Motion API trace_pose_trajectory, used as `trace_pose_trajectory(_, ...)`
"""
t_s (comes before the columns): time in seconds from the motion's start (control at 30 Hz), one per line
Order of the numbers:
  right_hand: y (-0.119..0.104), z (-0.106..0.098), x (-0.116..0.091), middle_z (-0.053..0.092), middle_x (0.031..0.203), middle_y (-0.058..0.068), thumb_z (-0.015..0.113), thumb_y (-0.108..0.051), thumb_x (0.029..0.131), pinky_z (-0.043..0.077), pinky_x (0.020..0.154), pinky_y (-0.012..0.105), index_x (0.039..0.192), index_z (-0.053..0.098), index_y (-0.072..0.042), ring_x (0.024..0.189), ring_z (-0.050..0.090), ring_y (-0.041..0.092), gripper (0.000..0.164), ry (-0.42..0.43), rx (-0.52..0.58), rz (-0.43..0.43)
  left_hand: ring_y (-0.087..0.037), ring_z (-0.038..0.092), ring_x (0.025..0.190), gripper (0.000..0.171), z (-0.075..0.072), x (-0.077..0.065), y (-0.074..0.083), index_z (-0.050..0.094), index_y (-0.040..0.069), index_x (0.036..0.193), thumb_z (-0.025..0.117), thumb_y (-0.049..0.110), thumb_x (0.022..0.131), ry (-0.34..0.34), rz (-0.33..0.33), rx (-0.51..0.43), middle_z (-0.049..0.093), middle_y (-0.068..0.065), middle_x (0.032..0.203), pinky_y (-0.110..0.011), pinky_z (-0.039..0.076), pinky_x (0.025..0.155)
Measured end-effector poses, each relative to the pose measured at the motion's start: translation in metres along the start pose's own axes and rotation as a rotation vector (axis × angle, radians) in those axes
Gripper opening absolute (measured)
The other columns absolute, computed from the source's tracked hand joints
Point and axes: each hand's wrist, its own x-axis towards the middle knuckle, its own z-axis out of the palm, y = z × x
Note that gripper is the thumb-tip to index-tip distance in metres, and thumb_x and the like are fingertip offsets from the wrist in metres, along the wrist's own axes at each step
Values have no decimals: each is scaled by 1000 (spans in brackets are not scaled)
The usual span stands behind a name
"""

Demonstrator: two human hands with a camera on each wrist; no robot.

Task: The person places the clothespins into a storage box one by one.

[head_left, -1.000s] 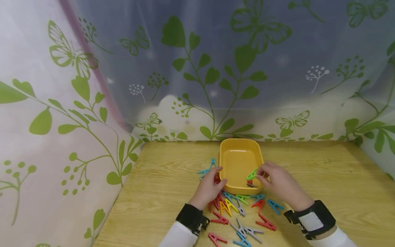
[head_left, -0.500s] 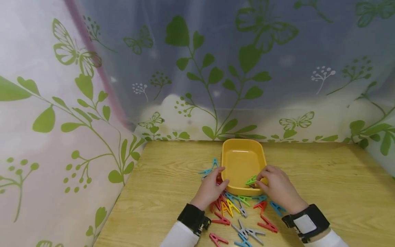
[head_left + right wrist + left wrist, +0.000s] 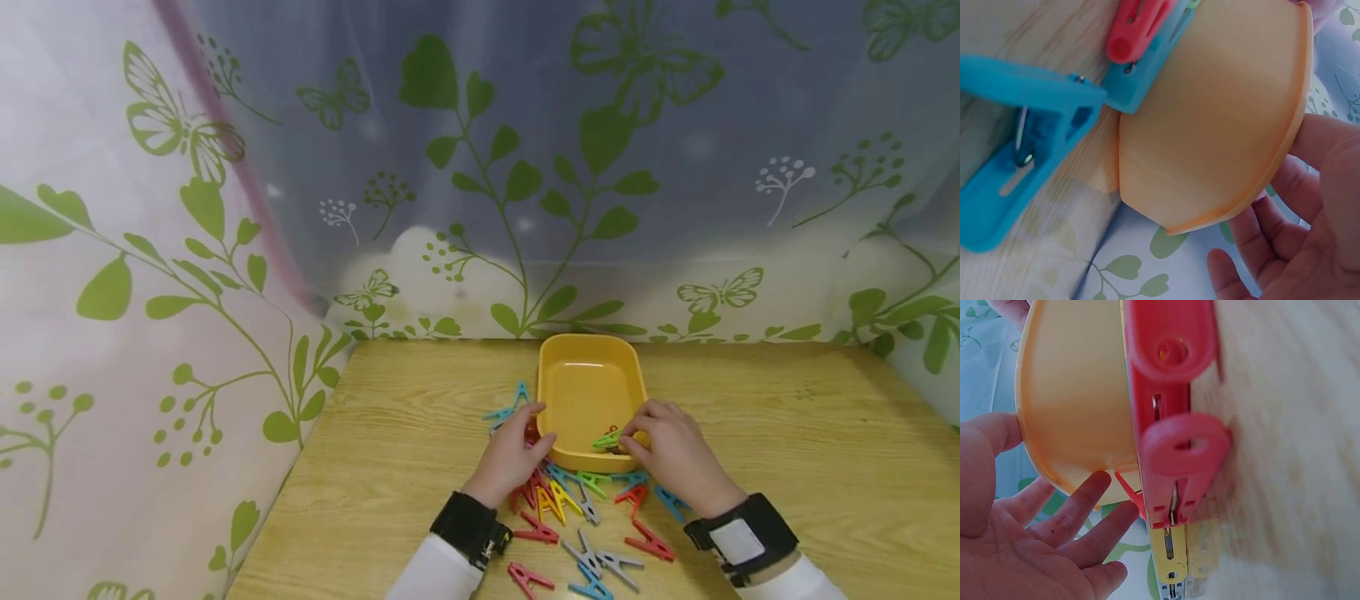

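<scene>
A yellow plastic tub [image 3: 592,460] stands on the table near the back. Inside its near right corner lies a green clothespin [image 3: 606,439], with a bit of red and a dark piece beside it. My right hand [image 3: 671,450] reaches over the tub's right rim, fingertips right at the green clothespin's end; the right wrist view hides them behind the rim. My left hand [image 3: 506,458] rests at the tub's near left corner, its fingers [image 3: 1085,500] spread and fairly straight along the outer wall, thumb at the rim.
Several clothespins lie before the tub: red [image 3: 651,542], yellow [image 3: 551,502], grey [image 3: 585,554] and blue [image 3: 590,583]. Another blue clothespin [image 3: 671,502] lies below my right hand, and blue ones [image 3: 517,400] sit left of the tub. A leaf-patterned curtain [image 3: 465,208] rises behind the table.
My right hand has lowered into the tub's near right corner with the green clothespin, which now lies lower and flatter, slightly left of the fingertips. The left hand stays at the tub.
</scene>
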Motion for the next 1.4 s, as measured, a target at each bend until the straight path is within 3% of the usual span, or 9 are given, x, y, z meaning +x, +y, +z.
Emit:
trace_pose_trajectory(0.43, -1, 1, 0, 62, 90, 0, 82, -18, 88, 47, 75, 41, 87, 79, -13, 85, 55, 21, 6, -3, -14, 1, -26, 62, 123, 51, -1, -2, 1, 49, 12, 151, 63, 28, 104, -3, -7, 4, 60, -13, 142, -46, 51, 106)
trace_pose_trajectory(1.03, 0, 1, -1, 65, 92, 4, 83, -18, 87, 51, 76, 46, 87, 76, -13, 85, 58, 23, 8, 13, -34, -13, -27, 59, 130, 52, 2, -1, 0, 48, 13, 151, 63, 29, 104, -7, -10, 11, 57, -12, 147, -47, 49, 109)
trace_pose_trajectory(1.27, -13, -6, -1, 66, 91, -1, 85, -18, 86, 54, 76, 40, 89, 76, -15, 84, 62, 19, 10, 39, 5, -118, -26, 60, 128, 52, 2, 0, -1, 48, 12, 151, 63, 29, 105, -4, 8, 6, 58, -12, 146, -46, 50, 108)
trace_pose_trajectory(1.4, -31, -16, -3, 64, 94, -6, 82, -17, 88, 56, 74, 32, 94, 75, -18, 84, 64, 12, 9, -66, 97, -219, -26, 61, 125, 51, 1, 0, 0, 49, 12, 151, 63, 28, 104, -4, 8, -4, 60, -13, 142, -46, 51, 106)
